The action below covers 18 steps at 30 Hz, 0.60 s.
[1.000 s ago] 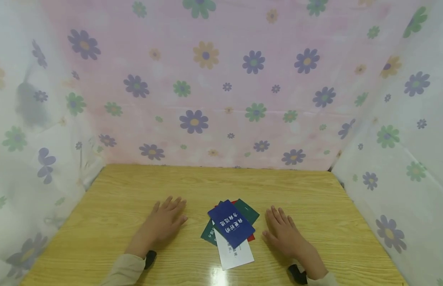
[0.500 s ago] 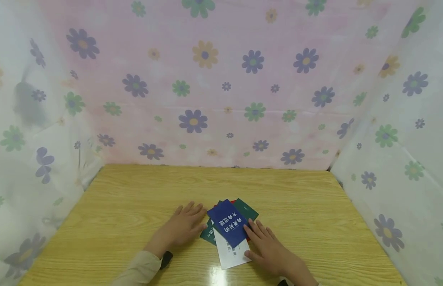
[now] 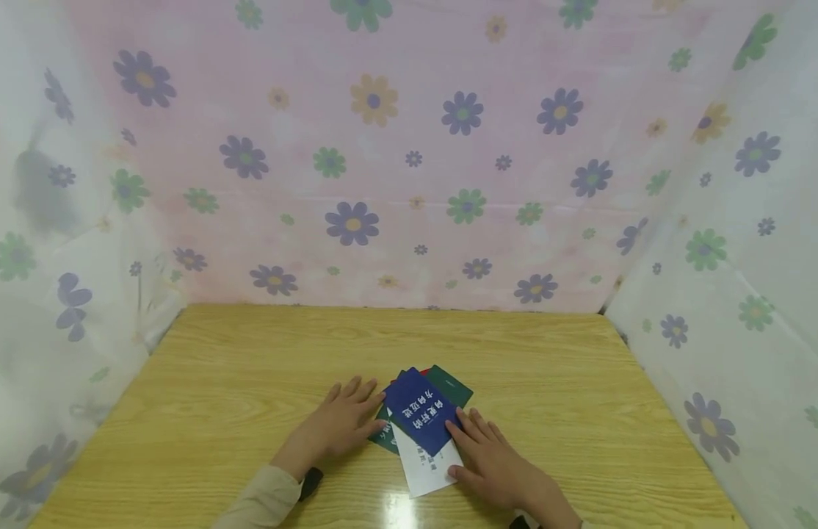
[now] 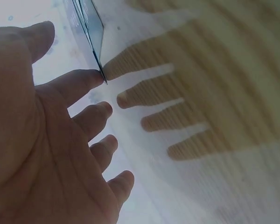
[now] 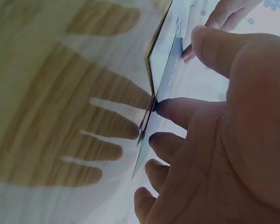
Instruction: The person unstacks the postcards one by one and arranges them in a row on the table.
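My hands lie on either side of the pile, fingers extended and slightly spread, neither gripping anything: my left hand (image 3: 343,420) brings its index fingertip up against the pile's left edge, while my right hand (image 3: 493,457) touches it from the right. Between them, the blue booklet (image 3: 422,408) tops the stack, its long axis slanting from far left to near right, so its near end comes to my right fingertips and its far end leans toward my left. My right thumb is by the white booklet (image 3: 424,474), which points toward me from underneath. One green booklet (image 3: 451,383) juts out far right, another green cover (image 3: 388,442) near left, with a red sliver (image 3: 425,372) beyond. All of it rests on the wood-grain desk (image 3: 548,367).
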Each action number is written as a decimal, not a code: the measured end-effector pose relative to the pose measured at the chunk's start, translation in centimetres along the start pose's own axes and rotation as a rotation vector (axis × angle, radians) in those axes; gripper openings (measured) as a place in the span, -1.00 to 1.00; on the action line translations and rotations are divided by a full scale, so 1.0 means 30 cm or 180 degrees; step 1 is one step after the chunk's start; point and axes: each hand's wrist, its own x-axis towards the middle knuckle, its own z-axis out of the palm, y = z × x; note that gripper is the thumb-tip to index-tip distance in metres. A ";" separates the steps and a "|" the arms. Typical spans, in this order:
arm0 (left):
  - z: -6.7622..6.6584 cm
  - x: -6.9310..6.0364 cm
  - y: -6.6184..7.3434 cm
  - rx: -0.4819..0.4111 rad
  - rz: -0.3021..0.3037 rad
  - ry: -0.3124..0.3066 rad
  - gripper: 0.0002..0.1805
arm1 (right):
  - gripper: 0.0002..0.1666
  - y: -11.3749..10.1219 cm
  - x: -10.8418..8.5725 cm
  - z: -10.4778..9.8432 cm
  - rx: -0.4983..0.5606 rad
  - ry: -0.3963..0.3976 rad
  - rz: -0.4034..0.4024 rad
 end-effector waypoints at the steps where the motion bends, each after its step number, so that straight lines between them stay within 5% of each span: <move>1: 0.002 -0.001 0.001 0.0007 -0.0003 -0.0002 -0.34 | -0.14 0.002 0.001 -0.003 0.0011 0.0014 -0.0013; 18: 0.055 -0.071 0.046 0.0037 0.0138 0.0080 -0.26 | -0.10 0.050 0.048 -0.037 -0.0059 0.0073 -0.0039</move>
